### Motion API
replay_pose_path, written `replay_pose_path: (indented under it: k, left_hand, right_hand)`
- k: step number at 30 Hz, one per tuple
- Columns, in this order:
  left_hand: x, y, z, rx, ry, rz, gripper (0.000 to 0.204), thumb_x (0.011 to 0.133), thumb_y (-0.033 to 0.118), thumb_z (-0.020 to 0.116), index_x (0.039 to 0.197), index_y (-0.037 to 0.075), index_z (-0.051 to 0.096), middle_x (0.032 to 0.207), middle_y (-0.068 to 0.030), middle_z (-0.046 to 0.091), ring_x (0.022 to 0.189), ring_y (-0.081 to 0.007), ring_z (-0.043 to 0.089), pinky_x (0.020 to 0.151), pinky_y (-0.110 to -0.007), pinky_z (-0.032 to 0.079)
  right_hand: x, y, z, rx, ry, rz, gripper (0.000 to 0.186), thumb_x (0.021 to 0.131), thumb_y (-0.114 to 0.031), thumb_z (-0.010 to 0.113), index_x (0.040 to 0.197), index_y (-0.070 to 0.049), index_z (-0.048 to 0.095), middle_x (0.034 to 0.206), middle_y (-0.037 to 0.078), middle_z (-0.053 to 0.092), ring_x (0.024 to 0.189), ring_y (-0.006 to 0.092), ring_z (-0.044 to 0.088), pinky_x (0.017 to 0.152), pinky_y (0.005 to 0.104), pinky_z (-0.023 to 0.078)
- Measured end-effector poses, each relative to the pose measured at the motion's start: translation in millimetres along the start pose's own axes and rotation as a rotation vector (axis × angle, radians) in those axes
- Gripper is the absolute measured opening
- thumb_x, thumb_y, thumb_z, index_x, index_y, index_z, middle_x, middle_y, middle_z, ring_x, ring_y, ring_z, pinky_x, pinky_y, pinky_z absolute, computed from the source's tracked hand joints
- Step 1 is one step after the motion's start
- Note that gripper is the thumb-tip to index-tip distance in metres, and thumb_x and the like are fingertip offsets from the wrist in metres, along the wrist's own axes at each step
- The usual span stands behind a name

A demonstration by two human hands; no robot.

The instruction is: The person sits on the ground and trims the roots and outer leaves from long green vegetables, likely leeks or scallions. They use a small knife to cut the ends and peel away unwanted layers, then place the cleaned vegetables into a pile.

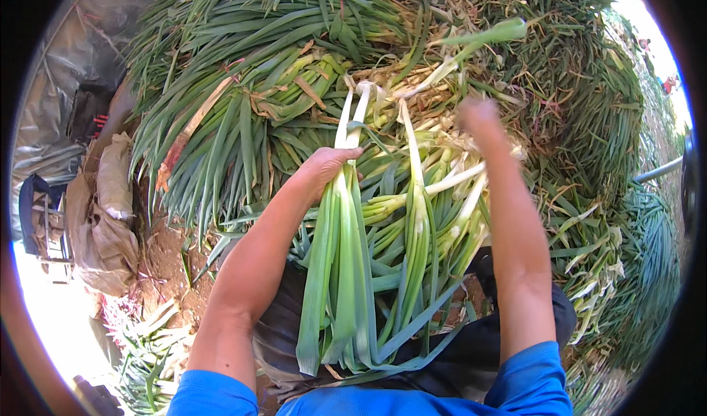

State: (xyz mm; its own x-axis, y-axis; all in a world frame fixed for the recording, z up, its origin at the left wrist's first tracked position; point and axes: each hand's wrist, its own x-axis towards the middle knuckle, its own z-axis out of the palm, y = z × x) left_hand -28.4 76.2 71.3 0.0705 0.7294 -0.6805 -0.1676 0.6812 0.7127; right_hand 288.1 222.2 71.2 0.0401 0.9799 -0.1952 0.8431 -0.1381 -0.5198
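Observation:
My left hand (335, 164) is wrapped round a few large green onions (341, 210), just below their white stems. Their root ends point away from me and their long green leaves hang over my lap. My right hand (479, 117) is raised to the right above the trimmed pile and smeared by motion, so its fingers do not show clearly. Beyond it, a pale stalk with a green leaf (482, 40) also looks blurred; I cannot tell whether it is in the air. More green onions with white stems (414, 187) lie between my forearms.
A large heap of green onions (243, 47) rises at the far left, and another heap (582, 70) at the right. Dry peeled leaves (423, 84) lie between them. Brown cloth sacking (103, 232) and grey plastic sheeting (96, 18) are at the left, beside bare soil (173, 261).

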Motion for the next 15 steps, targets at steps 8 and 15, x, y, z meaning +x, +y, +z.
replay_pose_path:
  k: [8, 15]
  left_hand:
    - [18.8, -21.0, 9.1, 0.017, -0.004, 0.054, 0.026, 0.091, 0.012, 0.061, 0.101, -0.012, 0.059, 0.079, -0.0198, 0.066, 0.064, -0.0292, 0.07, 0.054, -0.043, 0.057]
    - [-6.3, -22.7, 37.6, 0.064, -0.037, 0.121, 0.027, 0.085, 0.009, 0.063, 0.104, -0.01, 0.062, 0.085, -0.0217, 0.071, 0.064, -0.0276, 0.069, 0.06, -0.042, 0.059]
  right_hand:
    - [-55.5, 35.9, 149.7, 0.485, -0.138, 0.145, 0.03, 0.075, -0.007, 0.068, 0.098, 0.013, 0.067, 0.081, 0.026, 0.071, 0.074, 0.038, 0.071, 0.067, 0.0485, 0.055]
    - [-81.4, -42.4, 55.1, 1.151, -0.306, 0.073, 0.046, 0.073, -0.002, 0.073, 0.116, 0.01, 0.059, 0.091, 0.017, 0.068, 0.071, 0.0261, 0.068, 0.064, 0.0366, 0.058]
